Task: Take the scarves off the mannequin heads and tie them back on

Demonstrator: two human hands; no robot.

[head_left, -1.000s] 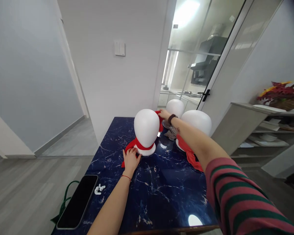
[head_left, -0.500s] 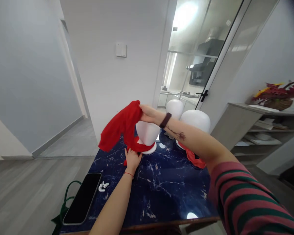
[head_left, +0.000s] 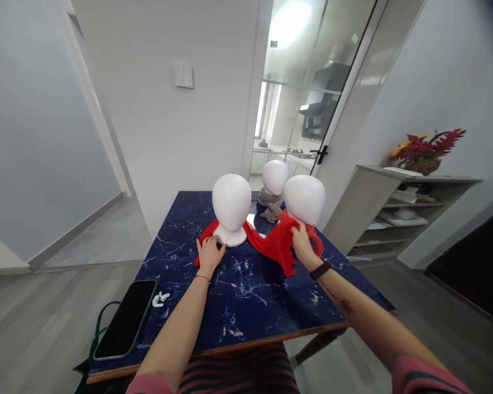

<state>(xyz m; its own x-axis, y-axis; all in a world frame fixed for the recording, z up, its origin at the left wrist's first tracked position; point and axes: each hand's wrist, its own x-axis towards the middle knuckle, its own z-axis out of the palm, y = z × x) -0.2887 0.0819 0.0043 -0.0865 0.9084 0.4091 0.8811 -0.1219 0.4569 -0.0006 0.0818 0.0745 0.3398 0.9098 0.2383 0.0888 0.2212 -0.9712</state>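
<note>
A white mannequin head (head_left: 231, 201) stands upright on the table, with a red scarf (head_left: 271, 243) passing behind its neck and its two ends out to the sides. My left hand (head_left: 209, 256) lies over the scarf's left end beside the head's base, fingers spread. Out to the right, my right hand (head_left: 302, 241) pinches the other end of the scarf, which hangs down to the tabletop. Just behind that hand is a second white mannequin head (head_left: 305, 198) with red cloth (head_left: 317, 243) around its neck, partly hidden.
Farther back, a third mannequin head (head_left: 275, 176) wears a grey-brown scarf (head_left: 271, 203). A phone (head_left: 125, 320) and white earbuds (head_left: 160, 299) lie at the left of the dark blue marbled table (head_left: 246, 306). A shelf unit (head_left: 394, 202) stands right, near a glass door (head_left: 299, 98).
My right hand has carried the scarf end from the left, across the mannequin head, down to its right side. My left hand stays by the base. The view has shifted somewhat.
</note>
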